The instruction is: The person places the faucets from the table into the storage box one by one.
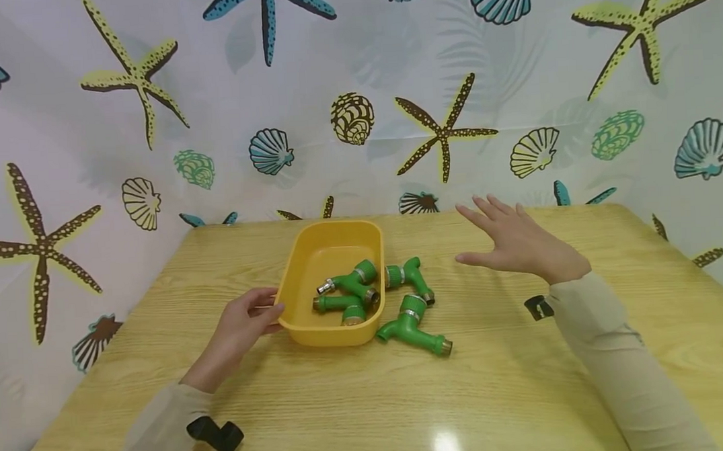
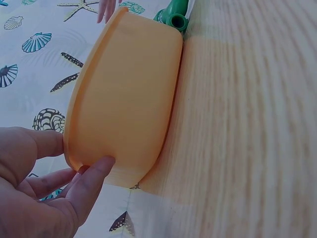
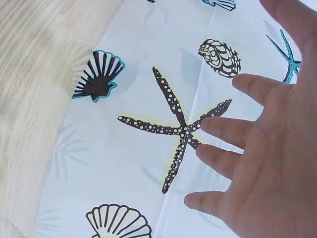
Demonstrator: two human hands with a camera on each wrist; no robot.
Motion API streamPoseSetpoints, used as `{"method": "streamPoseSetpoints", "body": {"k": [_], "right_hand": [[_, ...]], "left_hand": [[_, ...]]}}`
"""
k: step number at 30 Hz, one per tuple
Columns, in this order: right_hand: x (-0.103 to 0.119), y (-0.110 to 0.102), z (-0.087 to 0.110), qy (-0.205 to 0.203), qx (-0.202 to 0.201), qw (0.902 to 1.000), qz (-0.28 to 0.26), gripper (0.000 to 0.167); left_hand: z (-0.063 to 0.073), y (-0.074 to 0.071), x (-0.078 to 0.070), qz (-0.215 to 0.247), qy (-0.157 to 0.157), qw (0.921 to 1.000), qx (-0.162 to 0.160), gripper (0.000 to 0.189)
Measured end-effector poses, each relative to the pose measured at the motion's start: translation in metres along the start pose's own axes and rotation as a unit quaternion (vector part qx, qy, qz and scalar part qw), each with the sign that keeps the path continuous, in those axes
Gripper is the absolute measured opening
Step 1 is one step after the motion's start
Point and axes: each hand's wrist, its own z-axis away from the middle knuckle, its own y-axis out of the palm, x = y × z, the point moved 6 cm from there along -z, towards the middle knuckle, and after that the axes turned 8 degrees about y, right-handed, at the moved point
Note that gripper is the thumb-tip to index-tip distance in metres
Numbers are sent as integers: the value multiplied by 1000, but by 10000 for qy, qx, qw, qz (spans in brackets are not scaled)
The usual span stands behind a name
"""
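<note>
A yellow plastic tub point(image 1: 315, 268) is set near the middle of a pale wood-grain tabletop point(image 1: 501, 381), its long side running away from the viewer. Its near left corner is gripped by the left hand point(image 1: 240, 325); in the left wrist view the thumb point(image 2: 94, 178) is seen pressed against the tub's outer wall while the fingers are curled at the rim. Two green plastic tap fittings with metal-coloured ends are seen inside the tub, one point(image 1: 350, 281) lying diagonally and another point(image 1: 339, 304) just in front of it, the two touching. Two more are laid on the tabletop just right of the tub: one point(image 1: 409, 278) beside the tub's right wall, the other point(image 1: 413, 325) nearer the viewer, by the front right corner.

The right hand point(image 1: 520, 245) is held above the tabletop, well to the right of the fittings, fingers spread and straight, with nothing grasped (the right wrist view shows only its open palm against the backdrop). A white curtain point(image 1: 355, 84) printed with starfish and shells is hung behind and beside the tabletop. Beige sleeves are worn on both arms.
</note>
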Motion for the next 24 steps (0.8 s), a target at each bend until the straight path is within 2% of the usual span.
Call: {"method": "streamPoseSetpoints", "body": {"k": [9,15,24], "right_hand": [[-1,3,-1,21,-61,9998,184,89],[-3,4,-2,42,-343,9979,549,91],[-6,7,-1,38,-830,9884,1268,92]], "left_hand": [[0,-3,0,50,77,9999,61,44],[-3,-4,-2,50,98,9999,38,43],[-2,-2,0,96,72,9999,56,43]]}}
